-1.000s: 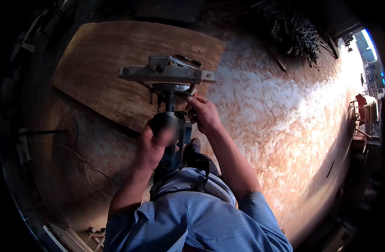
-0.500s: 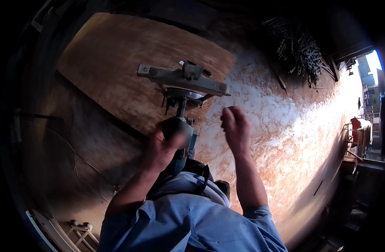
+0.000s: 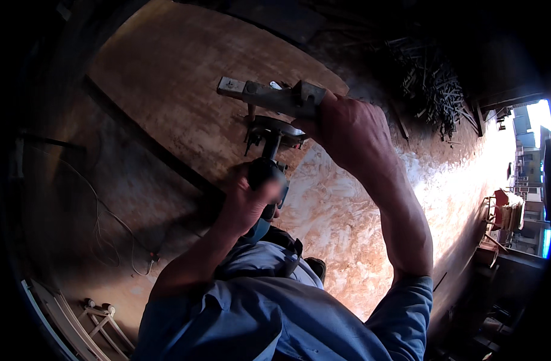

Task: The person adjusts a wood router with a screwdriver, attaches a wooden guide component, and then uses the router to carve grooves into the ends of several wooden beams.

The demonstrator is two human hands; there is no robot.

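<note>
A machine stands in front of me, with a grey metal crossbar at its far side, a shiny round metal part behind it and a short shaft toward me. My left hand is closed around the dark rounded grip at the near end of the shaft; a bluish body shows beneath. My right hand is closed on the right end of the crossbar, by an upright block. Its fingertips are partly hidden behind the bar. I cannot tell the machine's exact kind.
A large brown board lies under and beyond the machine. Several thin dark strips are heaped at the far right. A cable trails along the left. A pale wooden frame is at the lower left, and a red cart-like thing stands right.
My right hand has moved forward from free air and taken hold of the crossbar's right end. The left hand stays on the grip. The machine sits slightly further right in the picture.
</note>
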